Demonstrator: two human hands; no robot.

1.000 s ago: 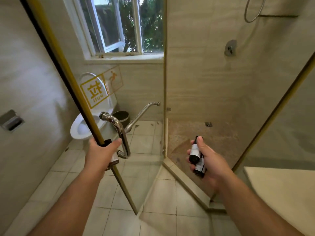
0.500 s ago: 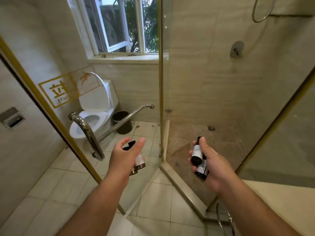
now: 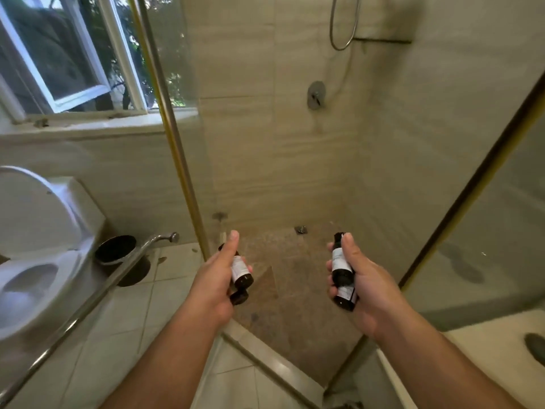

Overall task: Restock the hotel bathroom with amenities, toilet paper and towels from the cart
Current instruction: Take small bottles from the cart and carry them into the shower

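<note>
A: Progress?

B: Early, by the look. The person stood at the shower threshold, facing in. The left hand was curled round the left pair of bottles, small and dark, with the thumb laid up along the top one. The right hand gripped the right pair of bottles, stacked in the fist. Both pairs hung in the air just above the threshold. None had been set down.

A: Anything placed?

B: Nothing seen. The wall ledge, high above and beyond the threshold, showed no bottles, but its top surface was hidden. No toilet paper, towels or cart were in view. Judged: amenities in transit, the rest outstanding.

A: Room to move?

B: The opening over the threshold lay free between two gold-trimmed glass edges: the door edge to its left and the fixed panel to its right. The door handle angled out low, left of the threshold, near the left forearm. The table sat right of the threshold, close beside the right forearm. The toilet and bin stood well left of the threshold, seen through the door glass.

A: Hazards?

B: Probably the raised threshold underfoot and the glass edges at elbow level. With both hands full, neither could steady against anything.
</note>
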